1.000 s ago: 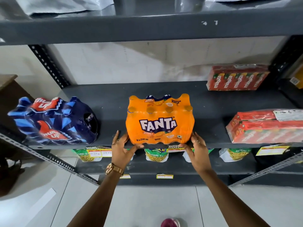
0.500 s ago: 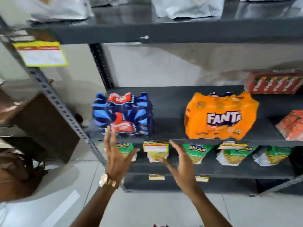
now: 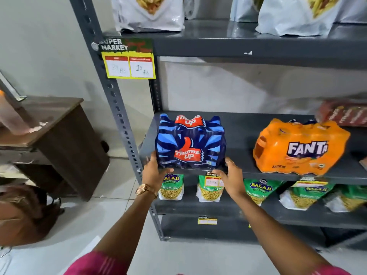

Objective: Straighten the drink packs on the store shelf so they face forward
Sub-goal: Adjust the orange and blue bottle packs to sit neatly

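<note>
A dark blue shrink-wrapped Thums Up drink pack [image 3: 190, 142] with red thumb logos stands at the left end of the grey metal middle shelf [image 3: 241, 126], its printed front turned squarely toward the camera and its base at the shelf's front lip. The left hand [image 3: 154, 171], with a gold wristwatch [image 3: 143, 189] on its wrist, presses against the pack's lower left corner, thumb on the front face and the other fingers hidden round the side. The right hand [image 3: 230, 176], wearing a thin ring, meets the lower right corner with its fingers curled at the edge, so the pack is held between both hands at its base. Well apart to the right on the same shelf sits an orange shrink-wrapped Fanta drink pack [image 3: 299, 147], angled slightly so its left end shows. A red carton pack [image 3: 343, 114] lies behind it, blurred at the picture's edge. Green Balaji snack packets [image 3: 171, 186] line the shelf below, partly behind the hands. A yellow price tag [image 3: 130, 66] hangs from the upper shelf's edge, where white plastic bags [image 3: 151, 12] rest. A brown wooden desk [image 3: 59, 133] stands left of the rack.
</note>
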